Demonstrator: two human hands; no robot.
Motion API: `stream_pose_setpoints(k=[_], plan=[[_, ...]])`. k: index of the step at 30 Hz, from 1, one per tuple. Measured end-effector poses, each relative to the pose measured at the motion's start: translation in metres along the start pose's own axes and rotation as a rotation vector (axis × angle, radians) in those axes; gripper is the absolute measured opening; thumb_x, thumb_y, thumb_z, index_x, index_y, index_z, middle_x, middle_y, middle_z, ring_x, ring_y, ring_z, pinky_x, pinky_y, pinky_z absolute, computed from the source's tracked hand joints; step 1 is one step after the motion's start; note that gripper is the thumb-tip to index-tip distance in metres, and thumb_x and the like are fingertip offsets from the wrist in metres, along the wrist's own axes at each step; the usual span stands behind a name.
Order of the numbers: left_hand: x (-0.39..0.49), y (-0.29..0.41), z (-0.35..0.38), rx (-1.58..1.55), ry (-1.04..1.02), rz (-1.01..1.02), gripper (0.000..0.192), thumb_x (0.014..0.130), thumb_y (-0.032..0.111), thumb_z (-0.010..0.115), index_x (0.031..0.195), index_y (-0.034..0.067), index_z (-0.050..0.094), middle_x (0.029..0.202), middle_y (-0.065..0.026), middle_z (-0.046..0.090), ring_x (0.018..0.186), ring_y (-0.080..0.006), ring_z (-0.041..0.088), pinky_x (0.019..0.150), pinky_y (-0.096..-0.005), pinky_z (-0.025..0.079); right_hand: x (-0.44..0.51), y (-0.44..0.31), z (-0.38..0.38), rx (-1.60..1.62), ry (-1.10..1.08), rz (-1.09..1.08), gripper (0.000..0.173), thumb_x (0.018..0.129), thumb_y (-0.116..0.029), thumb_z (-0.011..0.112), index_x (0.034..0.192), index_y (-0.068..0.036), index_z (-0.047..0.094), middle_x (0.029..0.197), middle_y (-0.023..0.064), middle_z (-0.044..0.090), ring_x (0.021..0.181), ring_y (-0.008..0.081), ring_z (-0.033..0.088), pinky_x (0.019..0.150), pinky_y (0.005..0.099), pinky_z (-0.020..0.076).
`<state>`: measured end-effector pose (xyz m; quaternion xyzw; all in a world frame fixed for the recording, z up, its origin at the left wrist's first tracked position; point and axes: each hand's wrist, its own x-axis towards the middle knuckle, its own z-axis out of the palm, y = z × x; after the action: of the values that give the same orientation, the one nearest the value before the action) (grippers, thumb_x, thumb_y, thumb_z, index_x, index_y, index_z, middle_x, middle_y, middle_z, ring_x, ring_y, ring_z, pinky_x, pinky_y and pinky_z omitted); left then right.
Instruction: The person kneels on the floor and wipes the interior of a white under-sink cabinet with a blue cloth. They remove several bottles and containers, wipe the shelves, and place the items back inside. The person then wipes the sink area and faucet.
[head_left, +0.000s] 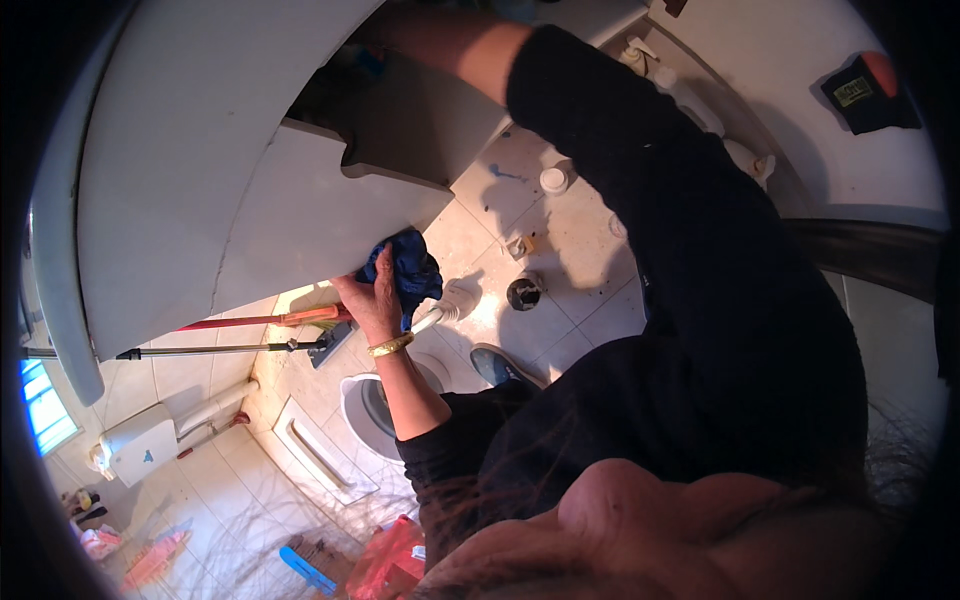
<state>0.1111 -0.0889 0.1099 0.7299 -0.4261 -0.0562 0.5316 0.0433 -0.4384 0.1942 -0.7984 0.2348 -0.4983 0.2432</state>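
Note:
My left hand (373, 306), with a gold-coloured bangle at its wrist, holds a crumpled dark blue cloth (415, 276) at the lower edge of a pale cabinet-like unit (315, 206). The thumb lies over the cloth. A large pale panel (172, 150) with a thin crack line fills the upper left. My right arm stretches across the top, its dark sleeve (600, 112) pushed up to the elbow. The forearm runs into the unit's dark interior, where shadow and the panel hide my right hand. A dark notched edge (356, 161) borders the opening.
Below on the tiled floor are a white lidded container (553, 181), an open pipe-like piece (524, 292), a whitish bottle (448, 306) and a white bucket (367, 405). Long-handled cleaning tools (225, 350) lean at left. Bottles (637, 56) line a ledge at right.

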Motion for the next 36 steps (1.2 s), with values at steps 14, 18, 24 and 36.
stream_pose_setpoints(k=[14, 18, 24, 36], plan=[[0.000, 0.002, -0.001, 0.040, -0.011, 0.020, 0.060, 0.078, 0.014, 0.079, 0.125, -0.003, 0.047, 0.121, -0.0179, 0.053, 0.109, -0.0277, 0.052, 0.100, -0.0375, 0.039, -0.056, 0.020, 0.077, -0.461, -1.060, -0.454, 0.035, 0.096, -0.028, 0.047, 0.123, -0.006, 0.054, 0.127, 0.0151, 0.055, 0.115, 0.0263, 0.054, 0.095, 0.0376, 0.0467], [0.001, 0.004, 0.000, 0.015, -0.010, 0.005, 0.061, 0.078, 0.016, 0.079, 0.126, -0.003, 0.046, 0.122, -0.0185, 0.052, 0.110, -0.0288, 0.052, 0.100, -0.0377, 0.039, -0.149, 0.015, 0.018, -0.381, -0.710, -0.506, 0.045, 0.094, -0.028, 0.049, 0.133, -0.005, 0.048, 0.129, 0.0166, 0.052, 0.118, 0.0283, 0.051, 0.102, 0.0405, 0.0401], [0.003, 0.005, -0.004, 0.052, -0.044, 0.014, 0.065, 0.079, 0.018, 0.078, 0.129, -0.004, 0.043, 0.125, -0.0221, 0.051, 0.113, -0.0309, 0.052, 0.100, -0.0383, 0.039, -0.238, -0.034, -0.137, 0.046, -1.742, 0.044, 0.027, 0.089, -0.029, 0.058, 0.101, -0.006, 0.064, 0.108, 0.0151, 0.063, 0.101, 0.0304, 0.059, 0.084, 0.0417, 0.0457], [-0.049, 0.055, 0.026, -0.756, 0.027, -0.544, 0.066, 0.094, 0.030, 0.062, 0.144, 0.008, 0.027, 0.136, -0.0108, 0.041, 0.117, -0.0238, 0.049, 0.095, -0.0371, 0.044, -0.268, -0.148, -0.081, 0.336, -0.722, 0.163, 0.067, 0.078, -0.013, 0.067, 0.139, -0.015, 0.040, 0.128, 0.0220, 0.049, 0.113, 0.0363, 0.056, 0.097, 0.0387, 0.0457]])
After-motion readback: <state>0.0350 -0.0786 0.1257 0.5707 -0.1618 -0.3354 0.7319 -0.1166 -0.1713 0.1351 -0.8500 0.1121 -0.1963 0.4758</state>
